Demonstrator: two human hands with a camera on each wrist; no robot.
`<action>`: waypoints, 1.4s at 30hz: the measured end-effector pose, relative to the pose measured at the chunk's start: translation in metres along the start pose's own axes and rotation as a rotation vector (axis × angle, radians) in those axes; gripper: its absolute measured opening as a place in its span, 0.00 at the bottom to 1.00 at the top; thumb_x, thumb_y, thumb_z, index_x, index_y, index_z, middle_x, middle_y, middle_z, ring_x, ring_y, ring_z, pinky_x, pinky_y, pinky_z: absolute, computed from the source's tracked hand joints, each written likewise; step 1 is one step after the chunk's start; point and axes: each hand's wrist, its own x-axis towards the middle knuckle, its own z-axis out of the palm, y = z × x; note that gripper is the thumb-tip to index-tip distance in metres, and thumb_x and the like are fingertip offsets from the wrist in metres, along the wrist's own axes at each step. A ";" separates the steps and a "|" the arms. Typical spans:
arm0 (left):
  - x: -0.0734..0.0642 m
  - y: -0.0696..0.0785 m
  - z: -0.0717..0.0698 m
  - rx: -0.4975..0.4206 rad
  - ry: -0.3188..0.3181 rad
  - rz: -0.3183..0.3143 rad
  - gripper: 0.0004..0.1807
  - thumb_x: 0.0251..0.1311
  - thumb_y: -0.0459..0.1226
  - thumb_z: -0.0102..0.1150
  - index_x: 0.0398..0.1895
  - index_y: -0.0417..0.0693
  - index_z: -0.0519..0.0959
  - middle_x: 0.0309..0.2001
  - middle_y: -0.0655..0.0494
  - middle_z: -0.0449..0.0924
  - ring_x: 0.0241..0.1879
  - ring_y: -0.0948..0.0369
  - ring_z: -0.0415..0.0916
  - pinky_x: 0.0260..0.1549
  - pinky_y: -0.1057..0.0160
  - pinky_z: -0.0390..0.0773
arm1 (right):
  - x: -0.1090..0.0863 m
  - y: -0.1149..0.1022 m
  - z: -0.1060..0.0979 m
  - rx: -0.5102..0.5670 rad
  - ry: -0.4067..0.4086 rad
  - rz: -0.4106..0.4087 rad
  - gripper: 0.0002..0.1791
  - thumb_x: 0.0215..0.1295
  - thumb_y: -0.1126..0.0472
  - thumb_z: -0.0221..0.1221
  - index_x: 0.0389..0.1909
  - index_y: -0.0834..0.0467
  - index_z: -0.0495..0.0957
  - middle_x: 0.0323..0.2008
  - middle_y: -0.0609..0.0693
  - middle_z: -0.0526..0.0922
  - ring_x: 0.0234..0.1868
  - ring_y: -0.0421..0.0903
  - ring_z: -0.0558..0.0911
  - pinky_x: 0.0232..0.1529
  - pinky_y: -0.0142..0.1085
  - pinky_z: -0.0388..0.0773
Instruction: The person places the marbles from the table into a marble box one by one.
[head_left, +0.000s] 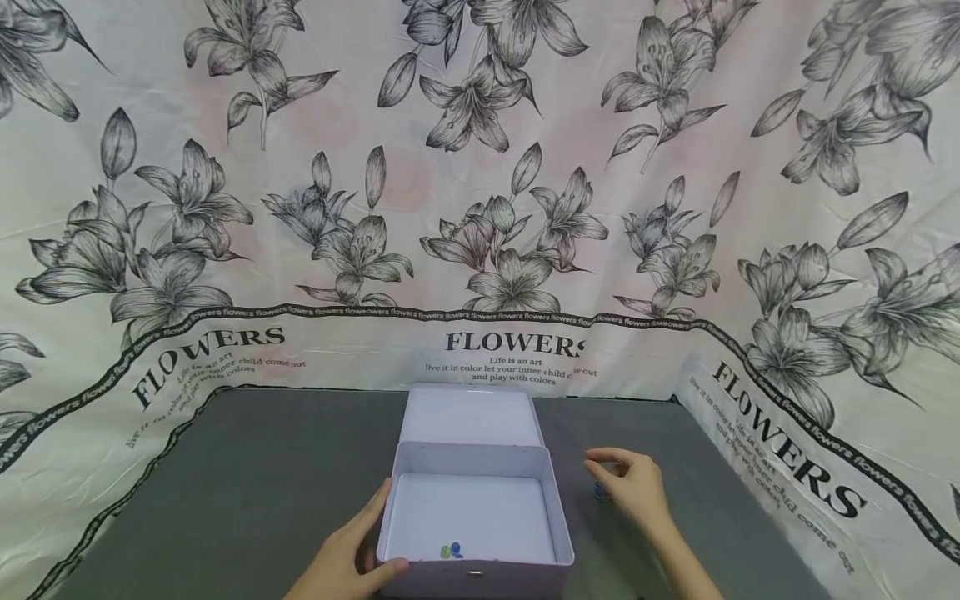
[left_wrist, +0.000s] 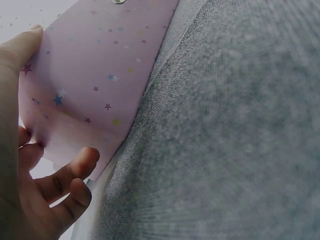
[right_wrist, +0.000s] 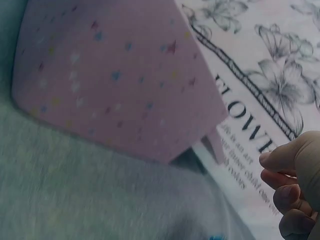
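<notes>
The open rectangular cardboard box [head_left: 474, 498] is pale lilac-white inside, while its outer walls are soft pink scattered with tiny stars in blue, purple, yellow and white, with a small silver snap on the front. Two little beads, one green and one blue [head_left: 451, 551], lie on its pale floor. The felt-like tabletop [head_left: 247, 483] is plain dark grey, and the white backdrop cloth [head_left: 480, 192] carries black-and-grey lily drawings, faint pink blushes and black "FLOWERS" lettering.
</notes>
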 end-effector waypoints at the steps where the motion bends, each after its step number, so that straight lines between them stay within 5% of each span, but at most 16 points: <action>1: 0.000 0.000 0.000 -0.001 -0.001 0.001 0.59 0.61 0.58 0.74 0.87 0.49 0.52 0.83 0.42 0.55 0.57 0.52 0.73 0.45 0.62 0.81 | 0.000 0.004 -0.001 -0.001 -0.003 0.008 0.10 0.68 0.63 0.72 0.47 0.61 0.91 0.32 0.56 0.91 0.16 0.40 0.73 0.18 0.32 0.67; 8: 0.000 -0.001 0.000 -0.040 0.013 -0.003 0.59 0.60 0.59 0.74 0.87 0.52 0.52 0.83 0.43 0.55 0.73 0.44 0.69 0.63 0.40 0.76 | -0.001 0.025 -0.010 -0.070 0.027 0.027 0.11 0.67 0.62 0.72 0.47 0.61 0.91 0.22 0.56 0.87 0.13 0.38 0.65 0.17 0.32 0.61; 14: 0.001 -0.004 0.000 -0.049 0.001 0.012 0.58 0.61 0.56 0.75 0.87 0.49 0.52 0.82 0.40 0.55 0.52 0.60 0.73 0.41 0.66 0.79 | -0.007 0.039 -0.012 -0.119 0.014 0.054 0.11 0.66 0.60 0.73 0.46 0.59 0.91 0.29 0.49 0.91 0.13 0.38 0.67 0.16 0.32 0.62; 20: 0.002 -0.003 0.000 -0.061 -0.005 0.002 0.58 0.62 0.56 0.74 0.87 0.50 0.51 0.83 0.40 0.54 0.49 0.61 0.73 0.37 0.68 0.76 | -0.011 0.045 -0.009 -0.160 0.024 0.060 0.10 0.62 0.61 0.75 0.43 0.57 0.92 0.29 0.47 0.90 0.14 0.38 0.69 0.17 0.32 0.64; 26: 0.002 -0.001 -0.001 -0.069 -0.031 0.021 0.58 0.63 0.54 0.73 0.87 0.47 0.49 0.83 0.36 0.53 0.28 0.70 0.70 0.28 0.67 0.74 | -0.017 0.051 -0.007 -0.184 0.000 0.058 0.08 0.60 0.64 0.76 0.41 0.56 0.92 0.29 0.45 0.90 0.13 0.38 0.67 0.18 0.31 0.63; 30: 0.002 0.001 -0.001 -0.023 -0.014 0.009 0.59 0.62 0.57 0.73 0.87 0.48 0.51 0.83 0.40 0.54 0.50 0.62 0.79 0.44 0.60 0.83 | -0.019 0.054 -0.005 -0.191 -0.001 0.066 0.09 0.59 0.65 0.76 0.41 0.56 0.93 0.26 0.44 0.88 0.13 0.37 0.66 0.18 0.31 0.62; 34: 0.003 0.001 -0.001 -0.016 -0.011 0.005 0.59 0.62 0.58 0.73 0.87 0.48 0.51 0.83 0.42 0.54 0.65 0.51 0.72 0.53 0.53 0.82 | -0.021 0.056 -0.002 -0.210 0.011 0.070 0.09 0.58 0.64 0.77 0.40 0.55 0.93 0.26 0.43 0.89 0.13 0.38 0.66 0.19 0.31 0.62; 37: 0.003 0.000 -0.001 -0.021 -0.018 0.007 0.59 0.62 0.58 0.73 0.87 0.49 0.50 0.83 0.41 0.54 0.58 0.55 0.73 0.45 0.61 0.81 | -0.022 0.057 0.000 -0.212 0.027 0.060 0.09 0.58 0.63 0.78 0.40 0.55 0.93 0.28 0.44 0.90 0.13 0.38 0.67 0.18 0.31 0.62; 42: 0.001 -0.003 -0.001 -0.067 -0.037 0.009 0.59 0.62 0.56 0.74 0.87 0.47 0.49 0.82 0.36 0.55 0.32 0.69 0.72 0.29 0.68 0.74 | -0.024 0.058 0.005 -0.224 0.058 -0.005 0.07 0.57 0.65 0.77 0.37 0.55 0.92 0.29 0.44 0.90 0.13 0.36 0.67 0.19 0.31 0.64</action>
